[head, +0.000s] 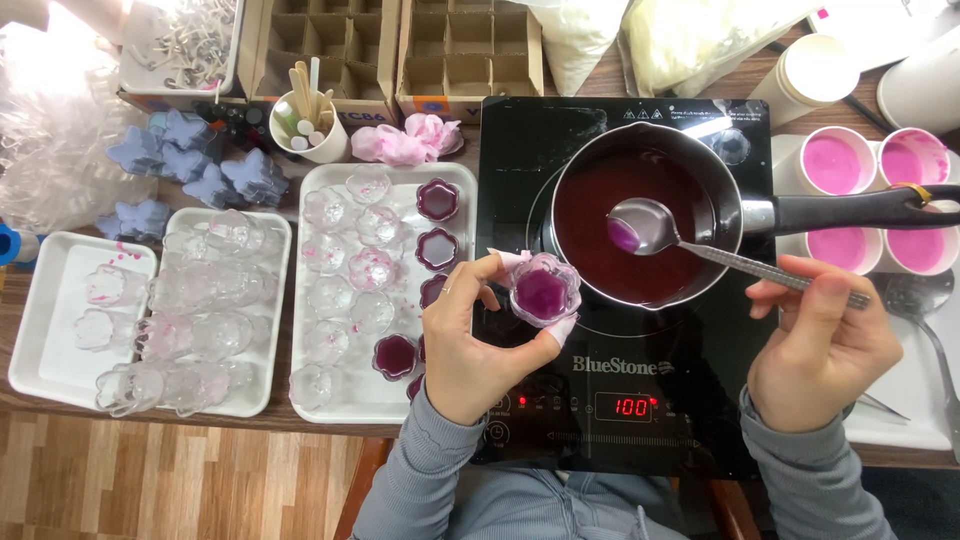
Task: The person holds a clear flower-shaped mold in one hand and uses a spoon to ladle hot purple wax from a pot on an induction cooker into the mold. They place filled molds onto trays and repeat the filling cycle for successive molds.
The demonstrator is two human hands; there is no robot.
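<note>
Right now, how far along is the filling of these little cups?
Done: several filled cups sit on the middle tray. In hand: left hand holds a filled flower cup; right hand holds the spoon over the pot. Left: many clear empty cups.

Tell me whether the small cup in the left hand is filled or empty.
Filled: the flower-shaped clear cup in the left hand holds purple liquid nearly to its rim.

Counts on the candle-making table

Two hands: left hand (462, 345), right hand (822, 350). One saucepan (640, 225), one spoon (650, 228), one induction cooktop (620, 400). Three white trays (50, 300). Four pink-filled cups (835, 162). Two cardboard divider boxes (470, 45). The clear flower-shaped moulds (543, 290) overlap too much for an exact count.
</note>
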